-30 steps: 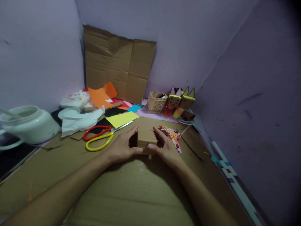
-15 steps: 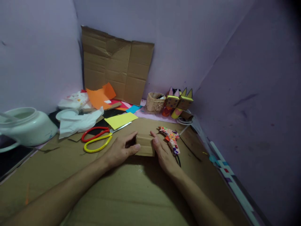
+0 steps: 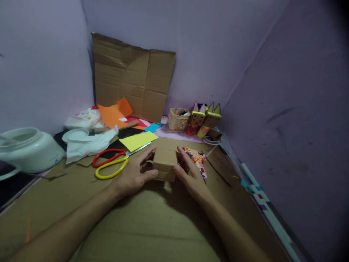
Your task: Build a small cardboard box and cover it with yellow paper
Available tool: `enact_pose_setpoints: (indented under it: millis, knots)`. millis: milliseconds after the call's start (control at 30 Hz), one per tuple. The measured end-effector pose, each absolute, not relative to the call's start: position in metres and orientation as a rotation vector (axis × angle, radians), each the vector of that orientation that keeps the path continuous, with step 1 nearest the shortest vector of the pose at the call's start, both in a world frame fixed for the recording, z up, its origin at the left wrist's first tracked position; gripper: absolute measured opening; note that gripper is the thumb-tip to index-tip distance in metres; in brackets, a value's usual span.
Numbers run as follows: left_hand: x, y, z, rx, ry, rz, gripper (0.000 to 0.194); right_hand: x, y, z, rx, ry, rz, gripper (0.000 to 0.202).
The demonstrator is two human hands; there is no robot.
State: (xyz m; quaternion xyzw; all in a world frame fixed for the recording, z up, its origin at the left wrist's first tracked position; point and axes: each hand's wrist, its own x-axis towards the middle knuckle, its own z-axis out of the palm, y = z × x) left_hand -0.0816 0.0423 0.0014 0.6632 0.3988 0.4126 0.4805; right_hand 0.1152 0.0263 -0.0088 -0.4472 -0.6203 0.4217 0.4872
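Where the small cardboard box point(image 3: 165, 158) is: between the left hand point(image 3: 133, 178) and the right hand point(image 3: 192, 178), near the middle of the view, its top and creased front showing; whether it rests on the cardboard mat point(image 3: 122, 233) is unclear.
Left hand: clamped on the box's nine-o'clock side, thumb low at the front, fingers reaching along the far part.
Right hand: clamped on the three-o'clock side, thumb against the edge, fingers angled toward eleven o'clock.
Pale scrap point(image 3: 167, 187): blurred, at six o'clock, just below the box's front.
Flower-patterned tool point(image 3: 198, 157): at three o'clock, partly hidden behind the right hand.
Yellow paper point(image 3: 139, 140): at ten o'clock, just beside the scissor blades.
Scissors point(image 3: 112, 170): at nine o'clock past the left hand, one loop red, one yellow, tips pointing to two o'clock.
Woven basket point(image 3: 176, 123): between twelve and one o'clock.
Two crowned figures point(image 3: 197, 119): side by side between one and two o'clock.
Orange paper point(image 3: 113, 115): between ten and eleven o'clock.
Cardboard sheet point(image 3: 132, 80): at eleven o'clock, upright against the wall point(image 3: 201, 54).
White pot point(image 3: 38, 154): at nine o'clock, well apart.
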Motion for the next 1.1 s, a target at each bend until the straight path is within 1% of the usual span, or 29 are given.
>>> enact_pose_setpoints:
  millis: [67, 100, 133, 233, 300, 500, 700, 800, 900, 1033, 1100]
  knots:
    - [-0.082, 0.042, 0.003, 1.528, 0.916, 1.035, 0.087, 0.116, 0.027, -0.006, -0.978, -1.48, 1.135, 0.092]
    - [-0.082, 0.042, 0.003, 1.5, 0.9, 1.033, 0.089, 0.115, 0.026, -0.005, -0.947, -1.474, 1.167, 0.094]
    - [-0.082, 0.042, 0.004, 1.488, 0.888, 1.022, 0.089, 0.115, 0.026, -0.005, -0.933, -1.471, 1.182, 0.093]
    - [-0.082, 0.043, 0.0, 1.524, 0.862, 0.993, 0.08, 0.113, 0.026, -0.006, -0.941, -1.449, 1.144, 0.081]
    - [-0.083, 0.043, -0.004, 1.578, 0.882, 0.974, 0.076, 0.112, 0.026, -0.007, -0.95, -1.448, 1.103, 0.079]
    - [-0.084, 0.044, -0.006, 1.768, 1.002, 0.923, 0.077, 0.114, 0.026, -0.007, -0.908, -1.457, 1.107, 0.072]
    - [-0.088, 0.038, 0.004, 2.065, 1.189, 0.934, 0.066, 0.115, 0.022, -0.004, -0.88, -1.53, 1.079, 0.065]
    - [-0.089, 0.035, 0.003, 2.244, 1.073, 1.065, 0.057, 0.115, 0.018, -0.005, -0.823, -1.639, 0.938, 0.066]
    - [-0.09, 0.035, 0.0, 2.427, 0.87, 1.249, 0.063, 0.116, 0.017, -0.008, -0.799, -1.72, 0.738, 0.071]
    - [-0.092, 0.04, -0.005, 2.599, 0.723, 1.403, 0.065, 0.12, 0.021, -0.013, -0.748, -1.854, 0.404, 0.059]
    - [-0.092, 0.042, -0.007, 2.615, 0.688, 1.457, 0.067, 0.121, 0.022, -0.014, -0.709, -1.882, 0.254, 0.06]
